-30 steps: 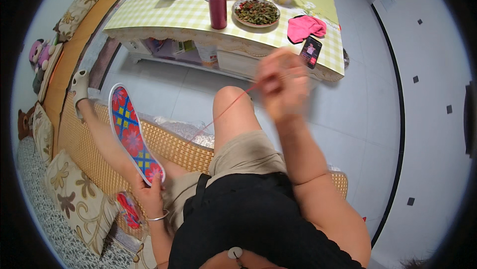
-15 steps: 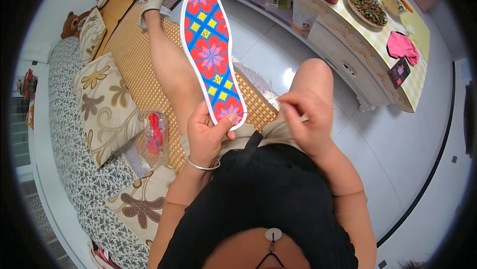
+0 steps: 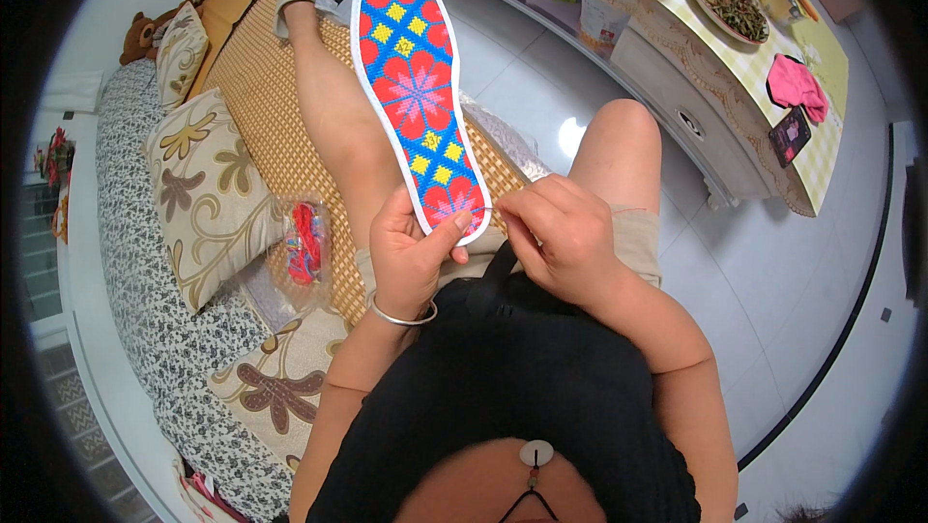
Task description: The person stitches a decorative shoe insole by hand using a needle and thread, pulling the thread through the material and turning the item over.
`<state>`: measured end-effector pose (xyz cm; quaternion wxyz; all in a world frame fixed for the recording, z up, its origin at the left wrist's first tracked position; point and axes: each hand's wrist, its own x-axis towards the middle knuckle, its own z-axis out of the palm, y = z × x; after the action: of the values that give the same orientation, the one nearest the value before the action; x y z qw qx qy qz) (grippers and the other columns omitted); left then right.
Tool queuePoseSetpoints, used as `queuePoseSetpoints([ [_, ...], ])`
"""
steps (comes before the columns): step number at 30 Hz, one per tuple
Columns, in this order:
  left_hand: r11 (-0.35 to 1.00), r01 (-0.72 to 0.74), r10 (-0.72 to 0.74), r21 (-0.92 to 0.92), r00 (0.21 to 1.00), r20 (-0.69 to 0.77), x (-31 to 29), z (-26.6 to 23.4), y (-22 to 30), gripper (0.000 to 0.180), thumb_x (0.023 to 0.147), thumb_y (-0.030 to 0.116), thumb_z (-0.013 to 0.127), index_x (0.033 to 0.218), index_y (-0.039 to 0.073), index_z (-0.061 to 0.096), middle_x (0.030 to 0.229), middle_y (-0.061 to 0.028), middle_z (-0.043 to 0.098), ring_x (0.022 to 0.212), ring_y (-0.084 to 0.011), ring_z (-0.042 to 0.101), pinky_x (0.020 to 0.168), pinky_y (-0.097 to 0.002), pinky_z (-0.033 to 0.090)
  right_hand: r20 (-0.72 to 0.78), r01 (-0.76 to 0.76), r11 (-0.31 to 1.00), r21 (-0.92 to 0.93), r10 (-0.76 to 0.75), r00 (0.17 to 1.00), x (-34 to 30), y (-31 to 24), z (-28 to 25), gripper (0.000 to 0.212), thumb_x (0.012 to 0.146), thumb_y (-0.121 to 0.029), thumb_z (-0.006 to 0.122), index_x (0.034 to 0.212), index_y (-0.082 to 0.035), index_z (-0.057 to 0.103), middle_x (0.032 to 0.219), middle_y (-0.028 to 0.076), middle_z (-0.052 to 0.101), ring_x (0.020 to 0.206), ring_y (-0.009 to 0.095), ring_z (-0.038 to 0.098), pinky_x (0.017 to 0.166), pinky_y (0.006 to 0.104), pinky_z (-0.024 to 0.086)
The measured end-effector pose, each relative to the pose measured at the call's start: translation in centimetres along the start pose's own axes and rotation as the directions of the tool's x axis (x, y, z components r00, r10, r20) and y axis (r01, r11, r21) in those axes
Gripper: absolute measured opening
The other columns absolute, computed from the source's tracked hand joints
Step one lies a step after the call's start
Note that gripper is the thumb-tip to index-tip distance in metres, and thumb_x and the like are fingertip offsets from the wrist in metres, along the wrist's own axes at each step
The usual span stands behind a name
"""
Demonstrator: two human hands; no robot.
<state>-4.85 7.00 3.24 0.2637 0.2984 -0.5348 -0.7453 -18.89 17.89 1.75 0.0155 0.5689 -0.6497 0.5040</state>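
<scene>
An embroidered insole (image 3: 416, 93) with a white rim and red flowers, yellow diamonds and blue ground points away from me over my lap. My left hand (image 3: 411, 252) is closed on its near end, the thumb lying on top of the stitching. Beside that end's right edge, my right hand (image 3: 561, 238) is closed in a pinch. A thin dark thread (image 3: 483, 209) spans the short gap from the stitching to its fingertips. Another fine strand shows past the back of that hand. Whether a needle is between the fingers is hidden.
A clear plastic bag of red and coloured thread (image 3: 304, 243) lies left of my lap, beside floral cushions (image 3: 208, 194) on the woven-mat seat (image 3: 256, 78). At the right stands a table (image 3: 822, 165) with a plate of food (image 3: 730, 6), a dark red cup, a pink cloth and a phone.
My right hand has come left, close to the insole's near end, and the thread span between them is shorter. The left hand still grips the insole.
</scene>
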Motion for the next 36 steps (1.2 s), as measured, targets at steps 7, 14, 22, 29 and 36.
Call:
queuePoseSetpoints([
  [7,1.0,-0.007,0.007,0.022,1.0,-0.008,-0.1,0.1,-0.1,0.023,0.083,-0.006,0.062,0.104,-0.003,0.054,0.091,-0.0082,0.064,0.065,-0.0058,0.058,0.05,-0.0169,0.048,-0.011,-0.009,1.0,0.011,0.009,1.0,0.1,-0.1,0.1,0.014,0.067,-0.001,0.067,0.08,-0.003,0.06,0.067,0.008,0.053,0.062,0.026,0.055,0.052,0.0355,0.043],
  [14,0.996,-0.034,0.035,0.077,0.999,-0.008,-0.3,0.3,-0.1,0.022,0.083,-0.005,0.062,0.104,-0.003,0.054,0.091,-0.0077,0.064,0.065,-0.0054,0.058,0.051,-0.017,0.048,-0.024,-0.013,1.0,0.013,0.013,1.0,0.0,-0.2,0.1,0.013,0.068,-0.001,0.066,0.079,-0.003,0.06,0.067,0.008,0.053,0.062,0.026,0.055,0.053,0.0353,0.044],
  [22,0.996,-0.042,0.043,0.078,0.999,-0.011,-0.4,0.4,-0.1,0.022,0.083,-0.005,0.063,0.103,-0.003,0.054,0.09,-0.0077,0.064,0.064,-0.006,0.058,0.051,-0.0177,0.048,-0.011,-0.009,1.0,-0.013,0.009,1.0,0.0,-0.2,0.2,0.013,0.067,-0.002,0.066,0.077,-0.004,0.058,0.067,0.008,0.053,0.062,0.026,0.055,0.053,0.0354,0.044],
  [29,0.97,-0.106,0.116,0.217,0.993,-0.034,-0.9,1.1,-0.4,0.021,0.083,-0.006,0.062,0.103,-0.005,0.055,0.088,-0.007,0.064,0.064,-0.0051,0.057,0.052,-0.017,0.047,0.043,0.11,0.984,-0.141,-0.104,0.994,0.2,-0.5,0.5,0.011,0.067,-0.009,0.063,0.074,-0.005,0.055,0.065,0.007,0.049,0.061,0.024,0.054,0.053,0.035,0.043],
  [36,0.955,-0.187,0.195,0.229,0.981,-0.013,-0.8,1.2,-1.2,0.023,0.084,-0.006,0.061,0.106,-0.006,0.055,0.088,-0.006,0.063,0.065,-0.0046,0.057,0.052,-0.0169,0.047,0.087,0.137,0.977,-0.165,-0.124,0.989,0.4,-0.7,1.1,0.012,0.068,-0.013,0.062,0.073,-0.006,0.053,0.066,0.006,0.049,0.06,0.022,0.053,0.053,0.0336,0.042],
])
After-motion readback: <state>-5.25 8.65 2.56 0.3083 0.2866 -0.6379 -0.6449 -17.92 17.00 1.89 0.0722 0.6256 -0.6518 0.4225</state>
